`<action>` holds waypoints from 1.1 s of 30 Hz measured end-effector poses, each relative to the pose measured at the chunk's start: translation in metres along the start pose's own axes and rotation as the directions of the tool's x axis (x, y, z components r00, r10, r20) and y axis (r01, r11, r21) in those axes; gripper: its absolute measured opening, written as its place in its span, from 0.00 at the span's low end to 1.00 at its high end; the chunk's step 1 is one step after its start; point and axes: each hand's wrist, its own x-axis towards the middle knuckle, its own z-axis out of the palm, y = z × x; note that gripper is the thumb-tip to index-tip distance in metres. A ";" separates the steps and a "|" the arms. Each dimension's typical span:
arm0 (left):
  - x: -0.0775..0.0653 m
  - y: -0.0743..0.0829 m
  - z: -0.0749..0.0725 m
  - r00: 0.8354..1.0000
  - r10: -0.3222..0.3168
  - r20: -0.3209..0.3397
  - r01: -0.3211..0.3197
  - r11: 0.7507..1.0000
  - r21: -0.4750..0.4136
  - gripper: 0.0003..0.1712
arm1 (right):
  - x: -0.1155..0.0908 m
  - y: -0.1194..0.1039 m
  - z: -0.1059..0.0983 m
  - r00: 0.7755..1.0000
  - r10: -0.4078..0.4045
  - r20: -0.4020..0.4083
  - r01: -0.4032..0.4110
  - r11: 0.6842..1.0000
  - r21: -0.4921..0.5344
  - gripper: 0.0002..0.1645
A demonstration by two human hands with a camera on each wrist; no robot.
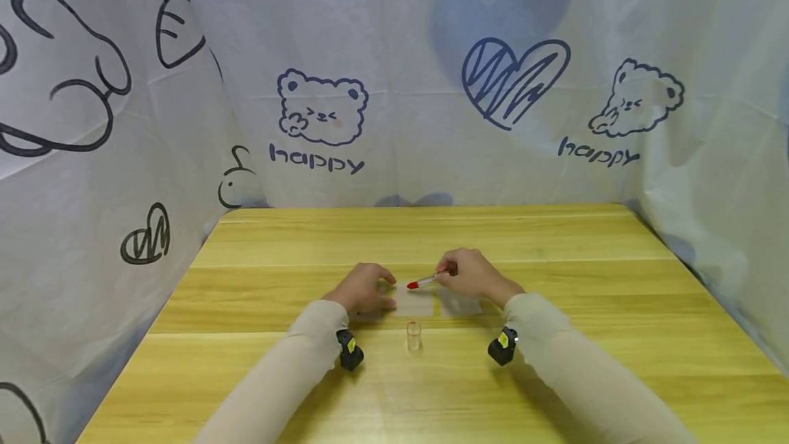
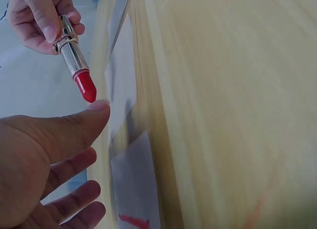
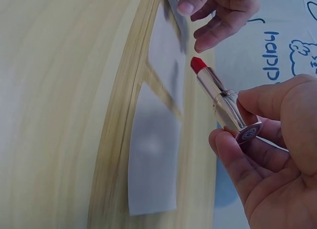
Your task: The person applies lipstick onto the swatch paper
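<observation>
My right hand (image 1: 471,274) pinches a lipstick (image 1: 425,281) by its base between thumb and fingers, its red tip pointing left. In the right wrist view the case (image 3: 225,108) is shiny metal and the red bullet stands out of it. My left hand (image 1: 366,288) is relaxed, thumb apart from the fingers and holding nothing; its thumb is close to the lipstick tip. Below the hands lie a middle sheet of white paper (image 1: 413,303) and a right sheet (image 1: 461,304). A further sheet (image 2: 134,174) by the left hand bears a red mark (image 2: 133,221).
A small clear cap (image 1: 414,336) stands on the wooden table (image 1: 555,362), nearer to me than the papers. White curtains (image 1: 401,40) with drawings hang behind the table and at its sides. A black wrist camera (image 1: 350,351) sits on each sleeve.
</observation>
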 end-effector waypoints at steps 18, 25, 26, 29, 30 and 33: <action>0.011 0.007 0.013 0.999 0.022 0.043 -0.025 0.997 0.072 0.21 | 0.000 0.012 0.000 0.999 0.021 -0.045 -0.023 0.999 -0.037 0.04; 0.014 0.008 0.015 0.999 0.009 0.052 -0.014 0.996 0.092 0.20 | 0.001 0.012 0.002 0.999 0.010 -0.052 -0.011 1.000 -0.025 0.04; 0.014 0.008 0.015 0.999 0.010 0.052 -0.015 0.996 0.093 0.20 | 0.001 0.012 0.003 0.999 0.013 -0.051 -0.014 1.000 -0.023 0.04; 0.014 0.009 0.015 0.999 0.012 0.052 -0.017 0.995 0.097 0.20 | 0.002 0.011 0.004 0.999 0.015 -0.052 -0.016 1.000 -0.025 0.04; 0.014 0.010 0.014 0.998 0.010 0.054 -0.015 0.995 0.095 0.20 | 0.002 0.011 0.005 0.998 0.017 -0.052 -0.019 0.999 -0.026 0.04; 0.013 0.011 0.014 0.998 -0.002 0.062 -0.003 0.996 0.089 0.20 | 0.001 0.010 0.005 0.998 0.028 -0.050 -0.029 0.999 -0.029 0.04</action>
